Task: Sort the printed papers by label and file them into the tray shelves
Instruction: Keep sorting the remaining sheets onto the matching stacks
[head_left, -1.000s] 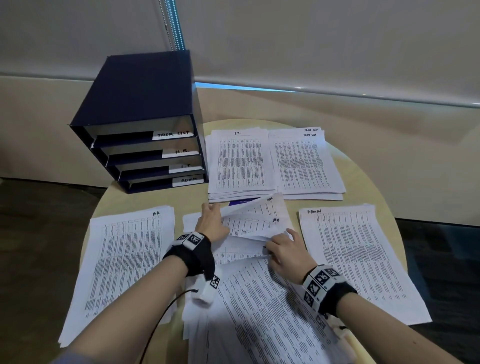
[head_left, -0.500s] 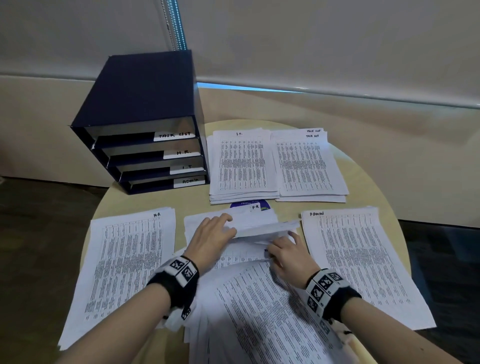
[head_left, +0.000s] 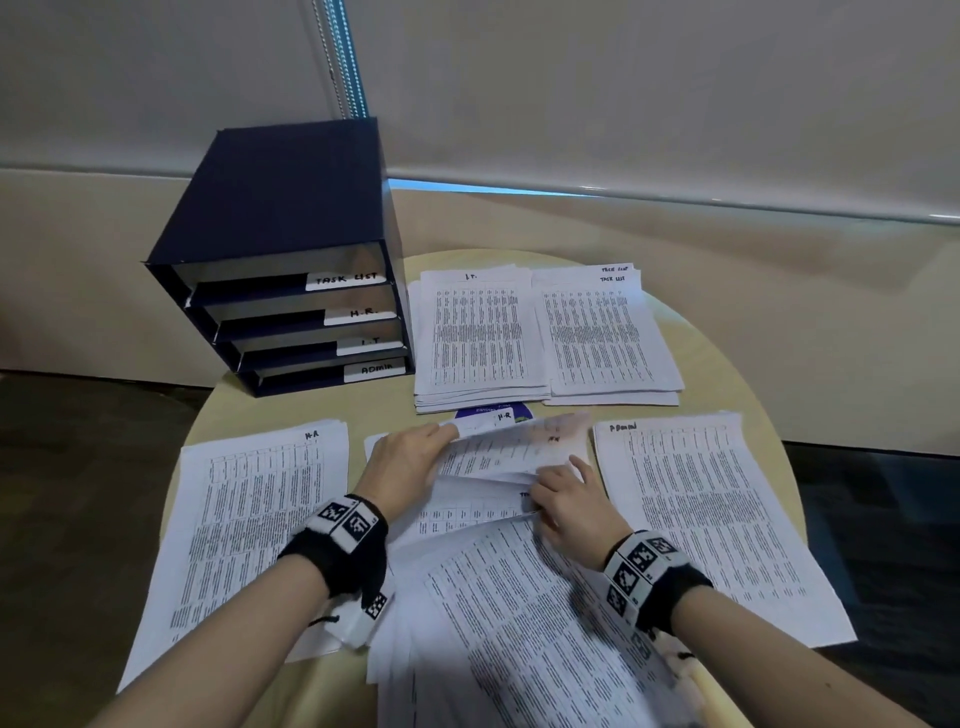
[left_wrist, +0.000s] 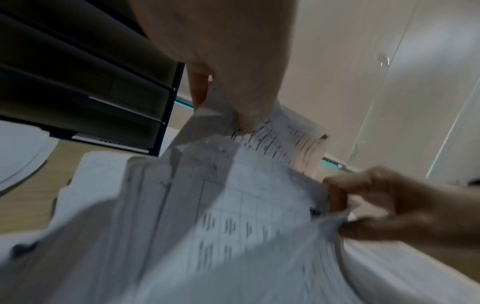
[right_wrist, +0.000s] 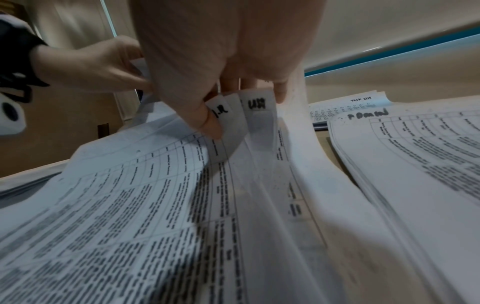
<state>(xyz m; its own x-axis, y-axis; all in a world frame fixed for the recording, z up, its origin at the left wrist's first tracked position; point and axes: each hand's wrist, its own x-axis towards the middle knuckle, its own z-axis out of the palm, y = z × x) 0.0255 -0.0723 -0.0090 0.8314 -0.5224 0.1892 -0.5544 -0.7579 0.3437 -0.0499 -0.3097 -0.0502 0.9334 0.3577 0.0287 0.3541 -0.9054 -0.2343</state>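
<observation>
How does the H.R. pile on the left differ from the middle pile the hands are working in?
The H.R. pile lies flat, squared and untouched; the middle pile is fanned and untidy, its top corners lifted by the left hand and right hand. The H.R. pile shows one label; the middle pile shows mixed labels. Both hold printed table sheets.

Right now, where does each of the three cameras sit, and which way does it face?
Head: worn on the head, looking forward and down at the round table, tray shelves and sorted stacks; both forearms and hands show.
Left wrist: under the left hand, looking along it at the lifted sheet.
Right wrist: under the right hand, looking at fanned corners of the middle pile.
Shared: each wrist view catches the other hand; all three show the middle pile.
</observation>
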